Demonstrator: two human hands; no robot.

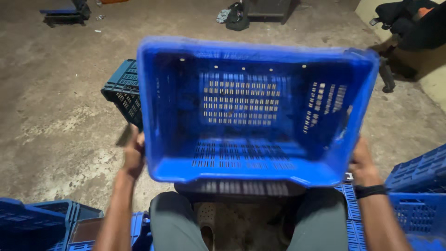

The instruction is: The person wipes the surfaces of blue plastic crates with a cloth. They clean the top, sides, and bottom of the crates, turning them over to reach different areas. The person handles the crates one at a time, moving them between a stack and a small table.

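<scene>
Here, 2 hands tilt a bright blue slotted plastic crate [253,116], its open mouth facing the wearer and showing the inside. The left hand [134,155] and right hand [362,162] curl closed fingers around opposite sides to steady it.

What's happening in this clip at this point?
A seated person holds a bright blue slotted plastic crate up in front of them, tipped so its empty inside faces the camera. The left hand grips its left rim and the right hand its right rim. A darker blue crate sits behind it on the concrete floor, and more blue crates lie at both sides of the person's knees.
</scene>
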